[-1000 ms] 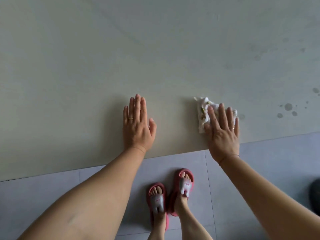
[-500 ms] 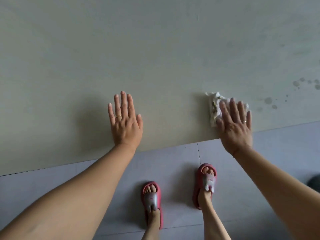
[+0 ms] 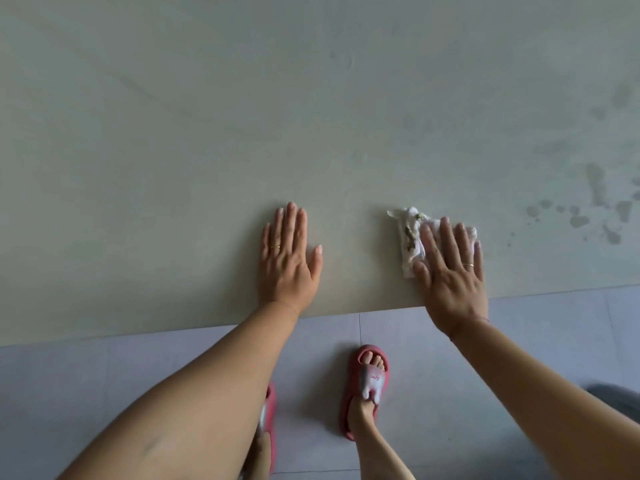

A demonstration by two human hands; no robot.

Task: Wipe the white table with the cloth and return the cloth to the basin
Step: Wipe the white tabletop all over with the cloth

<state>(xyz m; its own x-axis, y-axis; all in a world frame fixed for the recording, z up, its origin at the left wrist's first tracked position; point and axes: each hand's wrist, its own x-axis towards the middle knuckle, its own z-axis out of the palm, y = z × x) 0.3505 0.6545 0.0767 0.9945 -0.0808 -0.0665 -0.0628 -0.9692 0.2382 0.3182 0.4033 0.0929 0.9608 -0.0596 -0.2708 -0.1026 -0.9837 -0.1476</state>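
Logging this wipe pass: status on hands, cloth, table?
Left hand flat on white table, empty. Right hand pressing cloth flat near front edge. Wet spots to the right, unwiped. Basin not in view.

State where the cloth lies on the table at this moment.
In the head view the cloth lies near the table's front edge, right of centre, pressed flat under the right hand, with dark wet spots further right.

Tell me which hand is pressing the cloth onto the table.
The right hand: it lies flat on the crumpled white cloth near the pale table's front edge. The left hand rests bare on the tabletop, touching no cloth.
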